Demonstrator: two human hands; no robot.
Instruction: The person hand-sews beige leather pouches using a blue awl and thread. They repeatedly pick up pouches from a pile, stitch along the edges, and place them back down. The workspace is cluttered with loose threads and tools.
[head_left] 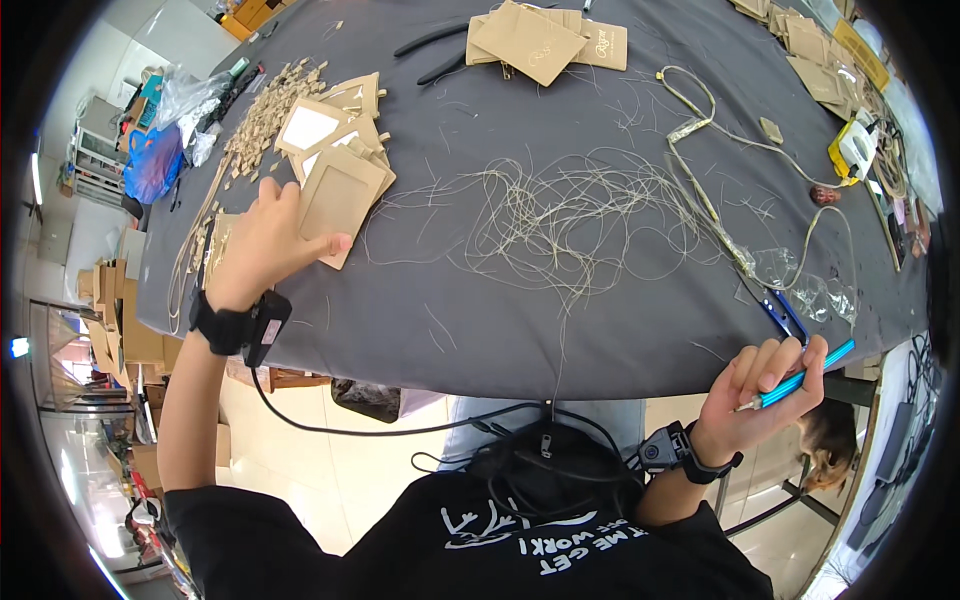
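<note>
My left hand (268, 238) is at the left side of a tan flat pouch (343, 190) with a frame-like raised border. The thumb presses its lower edge, and the other fingers curl by its upper left edge. Beneath and behind that pouch lie several similar tan pouches (318, 126), some with white panels. In my right hand (765, 385), near the table's front right edge, is a slim bright-blue pen-like tool (783, 388) with a pointed tip; the fingers are wrapped round it. Blue-handled snips (783, 314) lie just beyond that hand. A loose tangle of thin thread (570, 215) spreads between my hands.
Small tan pieces (282, 100) are heaped at the far left. More tan pouches (545, 42) lie at the far middle beside black-handled pliers (432, 60). At right are a cord (690, 128), a yellow-and-white device (853, 150) and clear plastic bits (805, 285). Below the table at right is an animal (828, 440).
</note>
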